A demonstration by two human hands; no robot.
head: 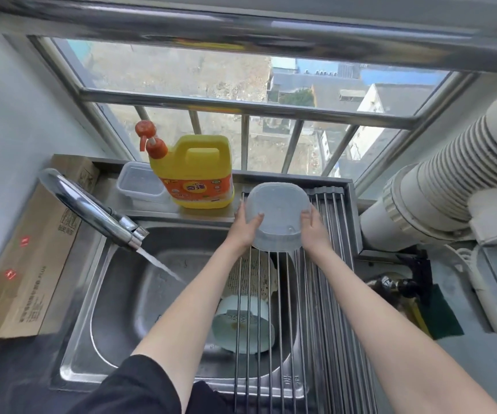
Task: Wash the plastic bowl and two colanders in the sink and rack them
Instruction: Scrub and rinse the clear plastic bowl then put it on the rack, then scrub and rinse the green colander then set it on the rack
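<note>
1. Over the far end of the rack [324, 279], the plastic bowl [277, 216] sits upside down, gripped from both sides: left hand [245, 227] on its left wall, right hand [314, 231] on its right wall, fingers of both curled against it. Whether its rim touches the bars I cannot tell.
2. Rack bars cover the right part of the sink [127, 294]; the sink's left part is open, with water running from the tap [92, 210] into it.
3. Under the rack, in the sink, lie 2 colanders: a cream colander [250, 279] and, nearer the person, a pale blue colander [242, 327], touching or just beside each other.
4. Behind the sink stand 1 yellow detergent bottle [199, 174] and 1 clear container [141, 182]; beside the rack's right edge lies 1 green sponge [444, 315].
</note>
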